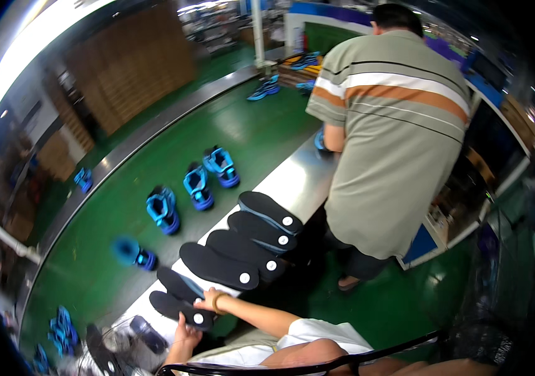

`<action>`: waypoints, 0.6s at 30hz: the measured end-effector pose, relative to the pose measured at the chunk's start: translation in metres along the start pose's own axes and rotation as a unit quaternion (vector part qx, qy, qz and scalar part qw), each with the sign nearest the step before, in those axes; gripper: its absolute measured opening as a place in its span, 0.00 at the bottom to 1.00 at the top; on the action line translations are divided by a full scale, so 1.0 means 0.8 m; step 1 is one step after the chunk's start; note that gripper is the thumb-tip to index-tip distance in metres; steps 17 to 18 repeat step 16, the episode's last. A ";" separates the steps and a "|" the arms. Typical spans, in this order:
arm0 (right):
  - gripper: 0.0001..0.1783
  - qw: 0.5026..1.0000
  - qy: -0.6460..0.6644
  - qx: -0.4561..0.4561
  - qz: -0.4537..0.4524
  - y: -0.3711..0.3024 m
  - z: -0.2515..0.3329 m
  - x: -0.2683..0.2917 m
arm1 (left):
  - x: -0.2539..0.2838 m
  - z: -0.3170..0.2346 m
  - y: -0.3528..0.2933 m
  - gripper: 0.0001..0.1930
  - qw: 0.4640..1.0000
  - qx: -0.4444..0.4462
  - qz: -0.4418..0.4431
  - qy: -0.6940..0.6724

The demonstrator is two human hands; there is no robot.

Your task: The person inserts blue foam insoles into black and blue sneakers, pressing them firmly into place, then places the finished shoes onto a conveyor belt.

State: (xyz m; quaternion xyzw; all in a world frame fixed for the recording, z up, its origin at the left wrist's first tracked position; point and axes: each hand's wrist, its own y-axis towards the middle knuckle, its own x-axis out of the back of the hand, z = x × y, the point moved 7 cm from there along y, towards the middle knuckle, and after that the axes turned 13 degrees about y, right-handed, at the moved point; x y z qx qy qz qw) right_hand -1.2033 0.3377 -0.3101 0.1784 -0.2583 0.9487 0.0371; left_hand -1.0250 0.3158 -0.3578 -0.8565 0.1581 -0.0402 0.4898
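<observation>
A row of black insoles (217, 266), several with round white stickers at the heel, lies along a pale metal ledge. At the near end of the row, my left hand (184, 336) holds the lower edge of a black insole (175, 308), fingertips at its heel. My right hand (213, 300), with a yellowish band at the wrist, grips the other side of that insole's heel. Just beyond it lies another insole (176, 282) with a blue-grey edge, close to my right fingers. The undersides of my fingers are partly hidden.
Blue sports shoes (163, 209) stand on a green conveyor belt (117, 188) past the ledge. A co-worker in a striped shirt (399, 138) bends over the belt at the right. Clear plastic bags (123, 344) and a dark insole lie at lower left.
</observation>
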 end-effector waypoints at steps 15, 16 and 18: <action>0.22 0.680 0.413 0.211 -0.568 -0.566 -0.033 0.213 | -0.353 -0.108 -0.203 0.35 0.800 -0.454 0.317 0.233; 0.22 0.667 0.407 0.208 -0.589 -0.592 -0.041 0.205 | -0.374 -0.089 -0.213 0.35 0.791 -0.450 0.339 0.239; 0.22 0.667 0.407 0.208 -0.589 -0.592 -0.041 0.205 | -0.374 -0.089 -0.213 0.35 0.791 -0.450 0.339 0.239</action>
